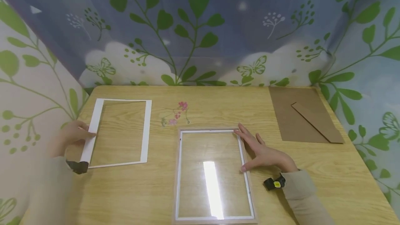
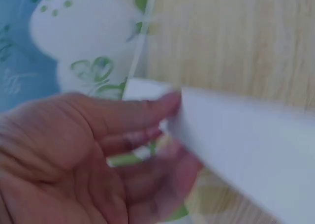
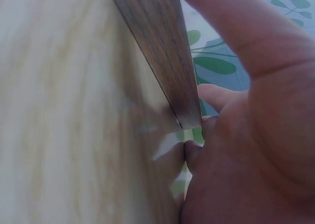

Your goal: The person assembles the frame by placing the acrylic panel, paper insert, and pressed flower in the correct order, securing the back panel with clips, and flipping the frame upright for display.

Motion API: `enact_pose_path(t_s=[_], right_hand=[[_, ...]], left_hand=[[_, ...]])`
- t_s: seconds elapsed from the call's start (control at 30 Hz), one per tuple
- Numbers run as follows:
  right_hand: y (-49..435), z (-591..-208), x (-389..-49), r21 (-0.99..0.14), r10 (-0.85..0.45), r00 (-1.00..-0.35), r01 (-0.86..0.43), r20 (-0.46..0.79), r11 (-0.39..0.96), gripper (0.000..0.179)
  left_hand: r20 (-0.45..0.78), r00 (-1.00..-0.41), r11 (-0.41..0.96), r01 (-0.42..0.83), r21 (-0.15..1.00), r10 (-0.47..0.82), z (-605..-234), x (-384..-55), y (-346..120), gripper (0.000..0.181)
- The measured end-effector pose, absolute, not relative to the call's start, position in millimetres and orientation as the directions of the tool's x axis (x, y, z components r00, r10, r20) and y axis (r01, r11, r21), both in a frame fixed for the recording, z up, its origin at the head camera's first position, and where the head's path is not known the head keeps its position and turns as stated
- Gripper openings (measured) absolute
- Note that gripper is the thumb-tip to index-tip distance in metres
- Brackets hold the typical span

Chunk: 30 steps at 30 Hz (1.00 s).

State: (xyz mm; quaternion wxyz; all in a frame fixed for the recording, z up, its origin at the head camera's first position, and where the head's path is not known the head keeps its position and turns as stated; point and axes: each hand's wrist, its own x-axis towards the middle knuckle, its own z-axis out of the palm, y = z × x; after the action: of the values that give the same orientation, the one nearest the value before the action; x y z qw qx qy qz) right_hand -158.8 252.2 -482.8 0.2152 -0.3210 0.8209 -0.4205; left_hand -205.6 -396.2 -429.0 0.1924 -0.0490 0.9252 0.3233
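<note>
A white mat frame with wide side strips and thin top and bottom lies at the left of the table. My left hand pinches its left strip between thumb and fingers; in the left wrist view the thumb lies over the white strip. In front of me lies a wooden picture frame with a clear pane that reflects a bright light. My right hand rests with spread fingers on the frame's right edge. In the right wrist view the frame's wooden side shows beside the fingers.
Behind the frame, pressed pink flowers with thin stems lie on the wooden table. A brown backing board with an angled stand flap lies at the back right. Leaf-patterned cloth hangs behind and at both sides.
</note>
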Motion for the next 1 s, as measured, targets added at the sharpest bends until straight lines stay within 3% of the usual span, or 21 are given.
enact_pose_path(t_s=[0.2,0.4,0.53,0.8,1.0], right_hand=[[251,-481,-158,-0.825,-0.702,-0.707,-0.344,-0.087,0.449,0.116],[250,-478,-158,-0.809,-0.685,-0.722,-0.341,-0.100,0.478,0.125],[250,-477,-158,-0.807,-0.686,-0.720,-0.341,-0.105,0.482,0.125],[253,-477,-159,-0.818,-0.696,-0.710,-0.334,-0.108,0.467,0.119],[254,-477,-158,-0.819,-0.699,-0.706,-0.334,-0.110,0.466,0.114]], left_hand=[[-0.351,-0.926,0.636,-0.189,0.748,0.139,-418,-191,-408,0.054],[-0.201,-0.963,0.428,-0.108,0.897,0.179,-398,-176,-414,0.018],[-0.128,-0.962,0.221,-0.075,0.973,0.240,-387,-173,-409,0.028],[-0.013,-0.898,-0.038,-0.033,0.999,0.439,-367,-168,-366,0.034],[0.064,-0.831,-0.070,0.030,0.997,0.552,-364,-164,-322,0.035]])
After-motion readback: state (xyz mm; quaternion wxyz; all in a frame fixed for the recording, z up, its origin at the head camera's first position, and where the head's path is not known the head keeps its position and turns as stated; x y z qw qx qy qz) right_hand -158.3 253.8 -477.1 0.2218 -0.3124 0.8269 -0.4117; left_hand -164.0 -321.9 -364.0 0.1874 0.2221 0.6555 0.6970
